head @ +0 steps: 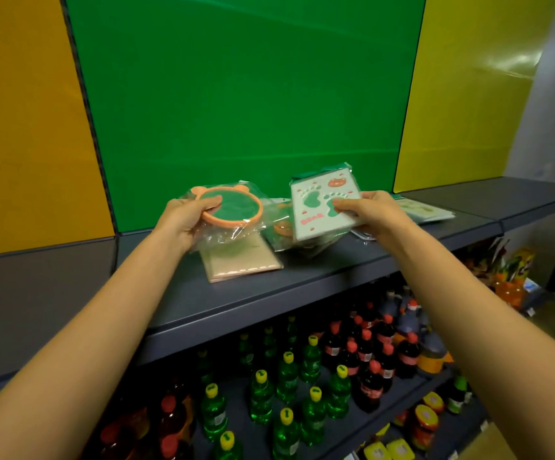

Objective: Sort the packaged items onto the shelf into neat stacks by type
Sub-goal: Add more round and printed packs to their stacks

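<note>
While both arms reach out ahead of me, left hand (183,220): fingers and thumb curled round the near edge of a round green disc with an orange rim and two small ears, sealed in a clear plastic bag (228,210); I see the thumb on top of the rim.
Round disc: lifted and tilted, over the far end of a flat beige rectangular packet (246,260); loose bag plastic hangs below it.
Right hand (369,210): pinching a white square packet printed with green footprints and a red bear face (322,207), thumb on the printed front, fingers behind.
White packet: raised on a slant with its face towards me, lower corner over a small heap of wrapped goods; I cannot tell whether it touches them.
Between the two held things: another bagged orange-rimmed piece (282,224), mostly hidden.
Beige packet: lying flat on the dark grey metal shelf (302,287), near the front edge.
Far right of the shelf: a low pile of pale green flat packets (425,210), well apart from the beige one.
Behind the shelf: a green back panel (243,94), orange to its left, yellow to its right.
Lower shelf: green bottles with yellow caps (286,376) beside dark bottles with red caps (369,360).
</note>
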The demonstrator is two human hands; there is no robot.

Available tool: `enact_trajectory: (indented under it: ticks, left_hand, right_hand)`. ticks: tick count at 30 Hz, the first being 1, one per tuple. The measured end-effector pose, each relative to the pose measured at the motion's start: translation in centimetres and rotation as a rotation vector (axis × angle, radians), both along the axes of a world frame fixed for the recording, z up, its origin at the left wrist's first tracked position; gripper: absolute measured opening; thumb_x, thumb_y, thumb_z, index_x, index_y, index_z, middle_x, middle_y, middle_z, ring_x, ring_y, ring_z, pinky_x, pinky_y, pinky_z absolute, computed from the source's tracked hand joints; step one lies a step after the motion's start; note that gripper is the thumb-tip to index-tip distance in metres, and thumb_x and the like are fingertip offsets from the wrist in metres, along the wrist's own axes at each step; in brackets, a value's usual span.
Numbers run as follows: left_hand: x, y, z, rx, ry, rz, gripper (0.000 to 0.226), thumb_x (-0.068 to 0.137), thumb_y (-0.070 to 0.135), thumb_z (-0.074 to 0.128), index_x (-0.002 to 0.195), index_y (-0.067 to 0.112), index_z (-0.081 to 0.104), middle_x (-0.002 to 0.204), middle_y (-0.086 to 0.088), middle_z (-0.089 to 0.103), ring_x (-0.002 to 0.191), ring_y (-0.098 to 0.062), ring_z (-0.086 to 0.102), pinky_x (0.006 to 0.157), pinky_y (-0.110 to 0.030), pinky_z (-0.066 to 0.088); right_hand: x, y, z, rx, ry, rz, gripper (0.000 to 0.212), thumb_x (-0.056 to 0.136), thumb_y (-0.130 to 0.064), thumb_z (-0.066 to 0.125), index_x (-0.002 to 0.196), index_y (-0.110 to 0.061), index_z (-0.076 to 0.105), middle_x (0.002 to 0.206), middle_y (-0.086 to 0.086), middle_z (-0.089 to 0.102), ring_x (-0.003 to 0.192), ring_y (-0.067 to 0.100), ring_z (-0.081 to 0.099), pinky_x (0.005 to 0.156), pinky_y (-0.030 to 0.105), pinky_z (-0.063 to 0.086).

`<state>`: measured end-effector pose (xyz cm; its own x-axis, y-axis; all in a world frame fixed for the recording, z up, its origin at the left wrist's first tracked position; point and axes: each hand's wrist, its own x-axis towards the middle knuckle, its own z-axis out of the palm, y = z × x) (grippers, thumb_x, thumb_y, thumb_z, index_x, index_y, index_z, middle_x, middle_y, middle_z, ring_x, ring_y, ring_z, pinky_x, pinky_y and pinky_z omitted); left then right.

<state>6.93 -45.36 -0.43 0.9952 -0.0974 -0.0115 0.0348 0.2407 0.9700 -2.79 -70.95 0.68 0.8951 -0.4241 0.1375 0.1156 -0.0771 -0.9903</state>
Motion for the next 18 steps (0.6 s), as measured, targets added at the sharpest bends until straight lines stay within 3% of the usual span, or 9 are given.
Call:
enact_trajectory:
  ticks: [2, 6, 9, 11, 15, 18]
  left_hand:
    - [1.5, -2.1, 0.4, -0.022, 0.002, -0.005, 0.006, 0.082, 0.002, 0.067, 0.084, 0.002, 0.061, 0.068, -0.010, 0.069, 0.061, -0.018, 0.067, 0.076, -0.042, 0.059]
    - [4.1, -6.9, 1.1, -0.037, -0.004, -0.031, 0.009, 0.081, -0.001, 0.068, 0.076, 0.002, 0.060, 0.053, -0.007, 0.067, 0.060, -0.019, 0.064, 0.079, -0.042, 0.056]
    - [5.5, -10.4, 1.1, 0.032, -0.019, -0.053, 0.014, 0.082, 0.000, 0.067, 0.072, 0.004, 0.058, 0.041, 0.001, 0.062, 0.039, -0.008, 0.060, 0.056, -0.026, 0.056]
    - [6.4, -12.1, 0.7, 0.071, -0.021, -0.049, 0.013, 0.082, 0.000, 0.067, 0.073, 0.004, 0.058, 0.044, 0.001, 0.063, 0.037, -0.004, 0.059, 0.048, -0.018, 0.054]
    - [7.0, -14.7, 0.2, 0.241, -0.051, 0.011, 0.013, 0.081, 0.004, 0.069, 0.073, 0.005, 0.059, 0.063, -0.004, 0.062, 0.053, -0.012, 0.058, 0.057, -0.023, 0.052]
    - [7.9, -15.6, -0.2, 0.461, -0.119, 0.127, 0.015, 0.078, 0.013, 0.072, 0.073, 0.007, 0.059, 0.066, -0.005, 0.060, 0.047, -0.012, 0.056, 0.052, -0.024, 0.047]
  right_hand:
    - [0.8, -2.3, 0.7, 0.003, -0.024, -0.045, 0.028, 0.081, -0.002, 0.067, 0.108, 0.005, 0.061, 0.089, 0.010, 0.067, 0.036, -0.001, 0.059, 0.038, 0.012, 0.046]
    - [2.6, -6.5, 1.9, 0.028, -0.016, -0.108, 0.010, 0.082, -0.004, 0.067, 0.082, -0.006, 0.058, 0.073, 0.002, 0.059, 0.037, 0.000, 0.058, 0.036, 0.010, 0.043]
    - [3.6, -9.5, 2.0, 0.049, -0.030, -0.124, 0.020, 0.083, -0.005, 0.067, 0.100, -0.002, 0.058, 0.076, 0.004, 0.060, 0.058, 0.010, 0.059, 0.038, 0.011, 0.048]
    - [4.1, -11.4, 1.8, 0.048, -0.027, -0.133, 0.028, 0.083, -0.007, 0.067, 0.109, 0.000, 0.058, 0.082, 0.008, 0.062, 0.062, 0.011, 0.057, 0.039, 0.011, 0.048]
    - [5.1, -15.0, 1.4, 0.046, 0.004, -0.142, 0.036, 0.083, -0.007, 0.067, 0.116, 0.008, 0.059, 0.081, 0.007, 0.063, 0.057, 0.010, 0.061, 0.038, 0.010, 0.047]
    - [6.1, -17.7, 1.2, 0.062, 0.035, -0.137, 0.037, 0.083, -0.007, 0.067, 0.115, 0.008, 0.059, 0.080, 0.007, 0.063, 0.060, 0.011, 0.060, 0.040, 0.011, 0.050]
